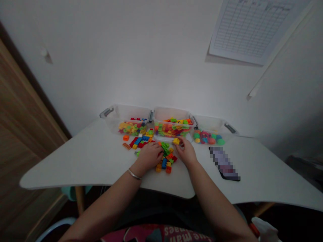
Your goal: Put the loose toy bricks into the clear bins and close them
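Observation:
My right hand (186,151) is closed on a yellow toy brick (176,141), pinched at the fingertips just in front of the middle bin. Lower and to the left, my left hand (151,154) reaches into the loose pile of toy bricks (165,148), its fingers curled down among them. What those fingers hold, if anything, is hidden. Near the hands lie green, red and orange bricks, with a blue brick (164,163) at the pile's front. Left of my left hand are more red, blue and yellow bricks, and an orange brick (126,137) sits apart.
Three clear plastic bins stand along the wall: the left bin (121,112), the middle bin (174,114) and the right bin (212,122), each with colourful pieces inside. A phone (224,163) lies on the white table (75,161) to the right. A printed sheet (242,33) hangs above.

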The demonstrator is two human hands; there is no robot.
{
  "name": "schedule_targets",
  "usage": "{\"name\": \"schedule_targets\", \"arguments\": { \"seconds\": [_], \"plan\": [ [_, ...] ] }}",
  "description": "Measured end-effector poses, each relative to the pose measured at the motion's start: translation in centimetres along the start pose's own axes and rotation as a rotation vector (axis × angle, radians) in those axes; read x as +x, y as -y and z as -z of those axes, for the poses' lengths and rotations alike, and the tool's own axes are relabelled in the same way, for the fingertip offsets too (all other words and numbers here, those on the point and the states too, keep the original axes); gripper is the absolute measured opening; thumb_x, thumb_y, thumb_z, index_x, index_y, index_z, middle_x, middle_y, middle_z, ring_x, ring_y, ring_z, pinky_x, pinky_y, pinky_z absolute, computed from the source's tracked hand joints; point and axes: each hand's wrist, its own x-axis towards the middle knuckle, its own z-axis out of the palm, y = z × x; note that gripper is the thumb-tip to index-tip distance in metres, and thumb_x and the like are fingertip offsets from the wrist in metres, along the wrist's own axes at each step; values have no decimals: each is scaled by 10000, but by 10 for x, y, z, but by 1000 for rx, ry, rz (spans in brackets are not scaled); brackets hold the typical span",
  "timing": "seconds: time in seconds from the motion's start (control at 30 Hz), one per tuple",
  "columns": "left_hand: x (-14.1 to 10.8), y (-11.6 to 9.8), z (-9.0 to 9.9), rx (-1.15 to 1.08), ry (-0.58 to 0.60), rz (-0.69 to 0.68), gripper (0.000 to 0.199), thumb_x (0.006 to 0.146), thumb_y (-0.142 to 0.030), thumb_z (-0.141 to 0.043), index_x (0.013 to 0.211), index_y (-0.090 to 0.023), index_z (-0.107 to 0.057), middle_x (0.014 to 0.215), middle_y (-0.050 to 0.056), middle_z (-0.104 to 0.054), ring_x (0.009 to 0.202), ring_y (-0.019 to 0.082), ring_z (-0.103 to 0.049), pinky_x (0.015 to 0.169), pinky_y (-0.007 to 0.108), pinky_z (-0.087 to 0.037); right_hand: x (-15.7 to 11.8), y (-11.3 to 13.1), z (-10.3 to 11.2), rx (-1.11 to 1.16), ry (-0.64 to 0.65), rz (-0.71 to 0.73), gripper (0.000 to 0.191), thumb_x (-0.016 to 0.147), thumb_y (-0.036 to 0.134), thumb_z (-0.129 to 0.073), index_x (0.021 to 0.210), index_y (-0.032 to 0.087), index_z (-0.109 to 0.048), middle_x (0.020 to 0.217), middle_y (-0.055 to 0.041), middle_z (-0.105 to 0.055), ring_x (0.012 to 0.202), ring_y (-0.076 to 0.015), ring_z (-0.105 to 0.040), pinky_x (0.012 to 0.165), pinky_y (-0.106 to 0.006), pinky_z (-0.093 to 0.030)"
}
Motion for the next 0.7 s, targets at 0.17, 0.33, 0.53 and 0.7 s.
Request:
{"name": "schedule_targets", "arguments": {
  "seconds": [0.17, 0.33, 0.53, 0.7],
  "plan": [
    [0, 2, -1, -9, 6, -8, 186, 888, -254, -550, 901, -166, -713, 960, 96, -709, 1007, 250, -610, 926, 410, -484, 13, 16, 15, -28, -170, 123, 421, 915, 336, -483, 1306, 199, -563, 1121, -109, -680, 1004, -237, -606, 922, -396, -486],
    [0, 4, -3, -3, 10, -10, 189, 889, -266, -545, 897, -177, -712, 951, 90, -705, 995, 239, -607, 914, 395, -482, 33, 19, 19, -17, -332, 120, 357, 901, 354, -489, 1201, 186, -586, 1132, -119, -663, 1028, -240, -592, 921, -401, -485],
    [1, 5, -4, 3, 9, -21, 179, 885, -262, -549, 894, -178, -707, 933, 87, -702, 983, 235, -607, 904, 389, -483, 60, 24, 16, -109, -339, 108, 340, 898, 362, -503, 1151, 164, -613, 1134, -136, -659, 1087, -265, -570, 1000, -438, -423],
    [1, 6, -4, 5, 12, -31, 189, 892, -268, -541, 890, -174, -706, 935, 82, -702, 973, 236, -609, 894, 387, -485, 71, 31, 11, -89, -326, 27, 371, 900, 339, -481, 1207, 172, -605, 1143, -133, -662, 1097, -275, -567, 1016, -455, -394]
  ]
}}
